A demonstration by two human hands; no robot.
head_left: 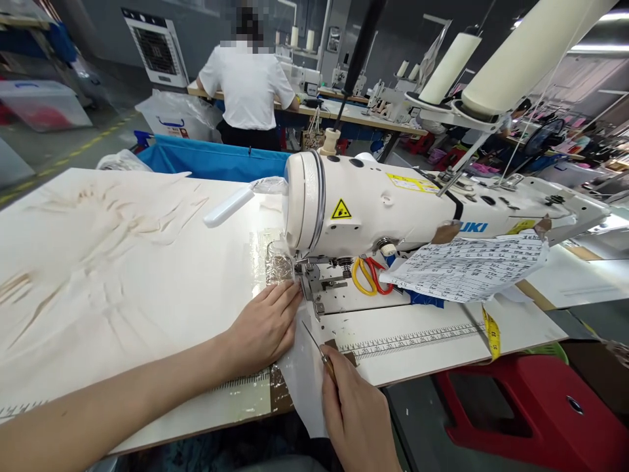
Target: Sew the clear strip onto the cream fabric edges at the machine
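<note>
A white sewing machine [363,203] stands across the table. My left hand [268,321] lies flat, palm down, at the needle area, its fingertips close to the presser foot [307,265]. Under and beside it runs a strip of thin white fabric [304,387], which hangs over the table's front edge. My right hand [356,406] is closed round the handle of an awl [327,357]; the thin metal tip points up and left over the fabric. Whether the left fingers pinch any cloth is hidden.
Crumpled white fabric [113,223] covers the table's left side. Red-and-yellow-handled scissors [363,275] lie behind the needle area, near a handwritten paper sheet [466,265]. A yellow tape measure [491,334] hangs over the front edge. A red stool [540,406] stands at right; a person [250,85] sits ahead.
</note>
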